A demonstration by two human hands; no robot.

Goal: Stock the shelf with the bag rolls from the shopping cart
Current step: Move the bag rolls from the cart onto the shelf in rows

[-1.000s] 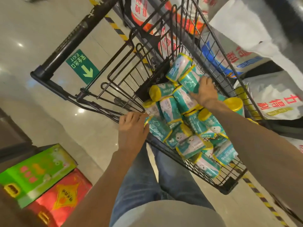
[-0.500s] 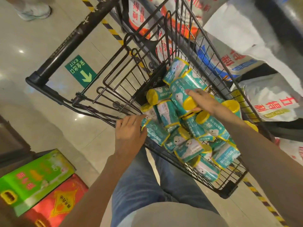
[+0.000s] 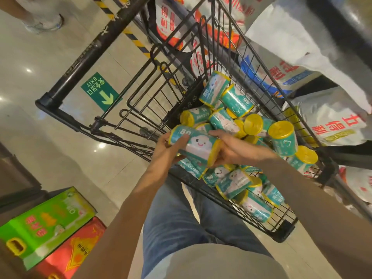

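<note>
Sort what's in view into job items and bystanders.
Job: held bag roll, left hand, right hand, loose bag rolls, shopping cart.
Bystanders: green box, red box, exit floor sign, white sacks.

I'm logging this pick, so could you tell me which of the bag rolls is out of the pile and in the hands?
The roll with the smiling cloud, held by the left hand and right hand; the others lie in the cart.

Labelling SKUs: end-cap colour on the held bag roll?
Yellow ends on the held bag roll, teal-and-white wrapper with a smiling cloud. Head view, the only one.
</note>
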